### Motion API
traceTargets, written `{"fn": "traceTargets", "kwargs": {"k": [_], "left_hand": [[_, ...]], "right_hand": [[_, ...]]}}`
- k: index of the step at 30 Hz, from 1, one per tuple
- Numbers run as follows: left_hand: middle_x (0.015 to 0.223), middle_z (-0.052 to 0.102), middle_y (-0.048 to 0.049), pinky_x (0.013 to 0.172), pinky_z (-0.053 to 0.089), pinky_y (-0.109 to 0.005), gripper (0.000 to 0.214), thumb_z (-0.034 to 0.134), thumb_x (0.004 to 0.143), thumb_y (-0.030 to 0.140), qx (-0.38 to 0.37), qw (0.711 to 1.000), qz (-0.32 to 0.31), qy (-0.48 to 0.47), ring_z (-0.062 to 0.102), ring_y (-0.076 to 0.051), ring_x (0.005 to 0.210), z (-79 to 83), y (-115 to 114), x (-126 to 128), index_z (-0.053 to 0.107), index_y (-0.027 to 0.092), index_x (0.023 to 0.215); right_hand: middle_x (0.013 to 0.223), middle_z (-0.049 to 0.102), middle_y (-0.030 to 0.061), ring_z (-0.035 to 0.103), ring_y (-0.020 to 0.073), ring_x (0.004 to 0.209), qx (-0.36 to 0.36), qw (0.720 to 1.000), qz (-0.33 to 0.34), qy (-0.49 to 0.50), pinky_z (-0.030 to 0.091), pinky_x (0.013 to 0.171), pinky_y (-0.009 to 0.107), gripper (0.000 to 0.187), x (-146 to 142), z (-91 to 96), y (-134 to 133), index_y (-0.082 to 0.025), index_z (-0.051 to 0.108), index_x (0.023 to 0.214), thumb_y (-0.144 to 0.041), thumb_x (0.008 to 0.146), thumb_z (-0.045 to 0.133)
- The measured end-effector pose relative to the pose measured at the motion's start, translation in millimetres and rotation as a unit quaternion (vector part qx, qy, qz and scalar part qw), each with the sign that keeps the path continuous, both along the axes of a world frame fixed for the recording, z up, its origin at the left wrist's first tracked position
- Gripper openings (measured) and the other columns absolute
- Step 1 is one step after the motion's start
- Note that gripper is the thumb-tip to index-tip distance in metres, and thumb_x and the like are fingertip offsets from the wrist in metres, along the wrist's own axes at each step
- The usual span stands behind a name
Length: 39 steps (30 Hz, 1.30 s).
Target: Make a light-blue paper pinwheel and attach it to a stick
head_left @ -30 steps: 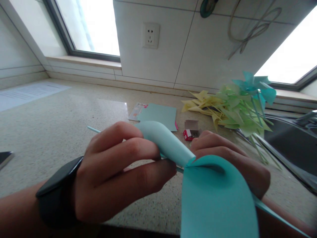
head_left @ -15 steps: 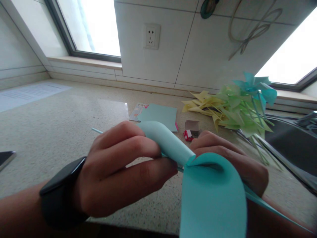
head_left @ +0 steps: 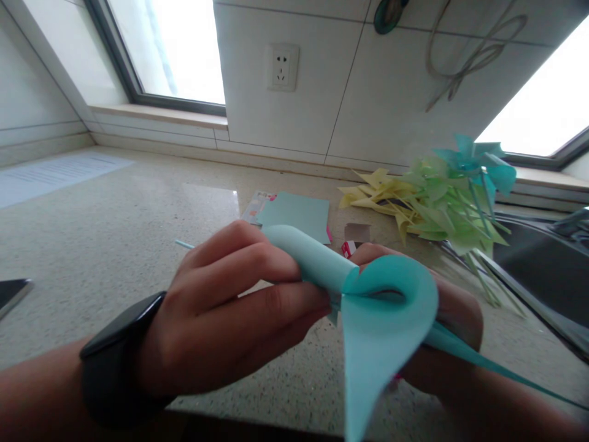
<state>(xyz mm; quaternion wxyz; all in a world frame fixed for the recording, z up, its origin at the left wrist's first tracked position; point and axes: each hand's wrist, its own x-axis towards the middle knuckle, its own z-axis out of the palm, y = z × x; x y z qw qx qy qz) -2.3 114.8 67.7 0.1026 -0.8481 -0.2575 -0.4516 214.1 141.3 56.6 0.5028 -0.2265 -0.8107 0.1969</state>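
Note:
A turquoise paper pinwheel (head_left: 386, 331) is between my hands, its blades curled in toward the middle and one pointed blade hanging down in front. My left hand (head_left: 239, 307), with a black watch on the wrist, is closed on the pinwheel's left side, under a rolled blade. A thin light blue stick (head_left: 184, 244) pokes out beyond its knuckles; how it is held is hidden. Behind the curled paper, my right hand (head_left: 453, 301) is closed on the pinwheel's right side, with its fingertips hidden. A long blade edge trails over the right forearm.
Square paper sheets (head_left: 297, 215) lie on the counter (head_left: 115, 258), beside a small red box (head_left: 348, 248). Finished yellow, green and blue pinwheels (head_left: 427, 196) are piled at right near a sink (head_left: 547, 264). A phone-like object (head_left: 13, 293) and a printed sheet (head_left: 59, 175) are at left.
The pinwheel has turned, so its front blade looks narrower and pointed and its curl stands higher. My right hand has shifted slightly left, while my left hand has moved a little right.

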Motion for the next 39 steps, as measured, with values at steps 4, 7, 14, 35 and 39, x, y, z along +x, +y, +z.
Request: {"fn": "traceTargets", "kwargs": {"k": [4, 7, 14, 35, 39], "left_hand": [[0.086, 0.069, 0.0005, 0.071, 0.05, -0.029, 0.011, 0.073, 0.089, 0.014, -0.021, 1.0, 0.004, 0.022, 0.056, -0.015, 0.08, -2.7, 2.9, -2.6, 0.071, 0.02, 0.098], [0.089, 0.069, -0.0014, 0.073, 0.049, -0.03, 0.013, 0.07, 0.09, 0.012, -0.031, 0.999, -0.012, 0.031, 0.056, -0.016, 0.082, -1.7, 3.2, -3.8, 0.071, 0.018, 0.102], [0.085, 0.069, 0.0007, 0.072, 0.051, -0.027, 0.011, 0.073, 0.089, 0.014, -0.037, 0.999, -0.006, 0.015, 0.056, -0.014, 0.078, -1.4, 0.9, -0.3, 0.074, 0.02, 0.099], [0.085, 0.073, -0.0002, 0.072, 0.053, -0.032, 0.008, 0.07, 0.09, 0.013, -0.071, 0.996, 0.029, -0.037, 0.061, -0.016, 0.078, -3.3, -2.7, 10.5, 0.074, 0.019, 0.092], [0.086, 0.071, -0.0011, 0.073, 0.052, -0.034, 0.004, 0.072, 0.09, 0.016, -0.087, 0.994, 0.036, -0.047, 0.061, -0.016, 0.079, -7.4, -3.1, 11.0, 0.074, 0.019, 0.093]], "right_hand": [[0.077, 0.07, -0.0071, 0.067, 0.0096, 0.066, 0.002, 1.0, 0.001, 0.015, 0.055, 0.064, 0.019, 0.026, -0.8, 3.0, -1.3, -0.027, 0.061, 0.082, -0.004, 0.07, 0.063], [0.078, 0.072, -0.006, 0.069, 0.0116, 0.066, 0.001, 1.0, -0.006, 0.005, 0.057, 0.065, 0.021, 0.028, -0.7, 4.3, -2.4, -0.028, 0.06, 0.083, -0.003, 0.071, 0.062], [0.076, 0.073, -0.0034, 0.07, 0.0168, 0.065, 0.019, 1.0, 0.004, 0.005, 0.059, 0.062, 0.028, 0.027, -1.7, 4.3, 0.6, -0.028, 0.057, 0.081, -0.005, 0.07, 0.063], [0.065, 0.067, -0.0029, 0.055, 0.014, 0.045, -0.048, 0.998, -0.029, 0.02, 0.048, 0.04, 0.024, 0.02, 1.7, -10.3, 3.4, -0.028, 0.067, 0.086, -0.012, 0.074, 0.069], [0.064, 0.069, -0.0023, 0.057, 0.0137, 0.044, -0.092, 0.995, -0.031, 0.039, 0.048, 0.038, 0.022, 0.018, 0.3, -15.5, 5.1, -0.026, 0.071, 0.089, -0.015, 0.076, 0.069]]}}
